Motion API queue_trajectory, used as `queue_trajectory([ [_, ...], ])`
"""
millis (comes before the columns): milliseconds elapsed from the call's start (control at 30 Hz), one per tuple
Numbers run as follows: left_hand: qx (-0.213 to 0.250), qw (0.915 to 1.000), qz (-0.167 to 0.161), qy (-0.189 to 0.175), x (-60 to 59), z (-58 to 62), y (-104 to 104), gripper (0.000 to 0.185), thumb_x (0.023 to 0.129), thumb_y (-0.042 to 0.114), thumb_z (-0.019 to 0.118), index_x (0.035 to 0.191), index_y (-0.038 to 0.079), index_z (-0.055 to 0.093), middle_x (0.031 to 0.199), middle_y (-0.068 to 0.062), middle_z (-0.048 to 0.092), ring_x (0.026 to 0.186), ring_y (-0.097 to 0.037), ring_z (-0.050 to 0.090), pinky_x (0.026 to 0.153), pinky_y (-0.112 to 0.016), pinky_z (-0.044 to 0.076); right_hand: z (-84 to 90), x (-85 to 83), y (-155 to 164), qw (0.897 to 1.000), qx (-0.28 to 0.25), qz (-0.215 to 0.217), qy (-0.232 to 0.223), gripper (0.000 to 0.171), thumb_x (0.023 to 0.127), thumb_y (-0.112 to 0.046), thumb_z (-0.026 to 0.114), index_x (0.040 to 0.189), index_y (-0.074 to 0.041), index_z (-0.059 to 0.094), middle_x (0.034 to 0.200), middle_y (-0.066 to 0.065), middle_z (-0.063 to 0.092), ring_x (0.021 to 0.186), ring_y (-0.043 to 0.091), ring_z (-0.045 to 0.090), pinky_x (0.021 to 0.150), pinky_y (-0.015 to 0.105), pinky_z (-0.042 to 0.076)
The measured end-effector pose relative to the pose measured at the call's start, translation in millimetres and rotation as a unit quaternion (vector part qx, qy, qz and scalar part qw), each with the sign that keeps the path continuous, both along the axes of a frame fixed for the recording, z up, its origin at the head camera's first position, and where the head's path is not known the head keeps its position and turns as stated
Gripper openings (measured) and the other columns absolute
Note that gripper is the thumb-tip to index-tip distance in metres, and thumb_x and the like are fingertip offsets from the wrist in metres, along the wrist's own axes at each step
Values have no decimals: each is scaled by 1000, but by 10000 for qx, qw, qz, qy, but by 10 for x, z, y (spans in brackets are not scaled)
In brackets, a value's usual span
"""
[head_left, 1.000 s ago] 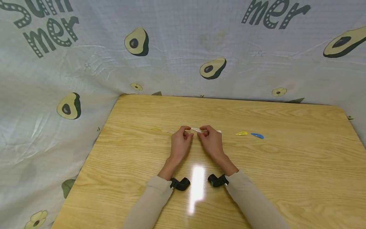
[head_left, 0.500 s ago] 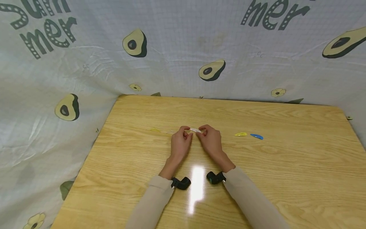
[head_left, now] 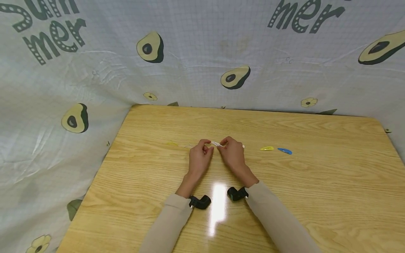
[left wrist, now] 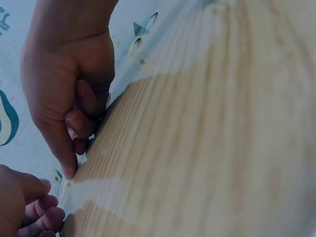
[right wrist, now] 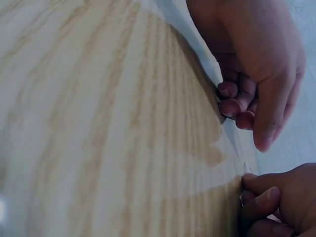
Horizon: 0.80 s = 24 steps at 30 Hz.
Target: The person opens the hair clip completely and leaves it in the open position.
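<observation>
A slim white snap hair clip (head_left: 216,143) lies at mid table, slightly slanted, bridging the fingertips of both hands. My left hand (head_left: 200,157) pinches its left end, forefinger extended and the other fingers bent. At the right end my right hand (head_left: 233,154) grips it between thumb and forefinger. Another pale clip end (head_left: 243,146) peeks out beyond the right knuckles, mostly covered by that hand. In the left wrist view the left hand (left wrist: 71,84) points down to the tabletop; in the right wrist view the right hand (right wrist: 264,64) does likewise.
Right of the hands, a yellow hair clip (head_left: 267,148) and a blue hair clip (head_left: 285,151) lie in the same row. To the left are a yellow clip (head_left: 172,143) and a faint pale one (head_left: 188,145). A patterned cloth (head_left: 196,45) hangs behind the wooden table (head_left: 316,196).
The right hand and forearm have shifted slightly left and away from the body. The white hair clip has turned a little between the fingertips. The left hand has stayed almost still.
</observation>
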<state>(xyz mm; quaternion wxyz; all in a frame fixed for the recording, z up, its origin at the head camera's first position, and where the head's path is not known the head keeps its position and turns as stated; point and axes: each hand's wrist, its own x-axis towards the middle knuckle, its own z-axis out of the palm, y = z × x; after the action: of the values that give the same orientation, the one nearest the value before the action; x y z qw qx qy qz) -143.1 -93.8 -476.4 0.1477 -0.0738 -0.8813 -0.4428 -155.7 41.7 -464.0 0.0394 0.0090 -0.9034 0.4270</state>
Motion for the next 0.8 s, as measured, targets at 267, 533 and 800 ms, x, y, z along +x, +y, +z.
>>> queue_trajectory([
  [267,23,10000,-34,88,9,10,12,24,87,0,68,110,-6,65,64,-5,59,53,-9,47,50,-22,40,45,17,53,9983,98,511,-265,13,88,-16,71,82,-5,66,66,3,60,58,16,55,55,31,45],
  [533,269,9996,-115,-23,36,5,-8,23,87,0,68,109,-8,66,69,-8,61,56,-11,50,51,-22,42,60,97,104,9967,-211,710,-318,14,86,-18,73,81,-7,66,62,0,57,55,15,51,62,35,44],
  [800,433,9986,-268,-156,117,26,-63,14,89,5,67,99,-4,70,72,-6,64,60,-12,55,54,-23,45,133,230,189,9956,-413,810,-204,13,87,-18,73,82,-8,67,61,-1,57,55,14,52,62,34,45],
])
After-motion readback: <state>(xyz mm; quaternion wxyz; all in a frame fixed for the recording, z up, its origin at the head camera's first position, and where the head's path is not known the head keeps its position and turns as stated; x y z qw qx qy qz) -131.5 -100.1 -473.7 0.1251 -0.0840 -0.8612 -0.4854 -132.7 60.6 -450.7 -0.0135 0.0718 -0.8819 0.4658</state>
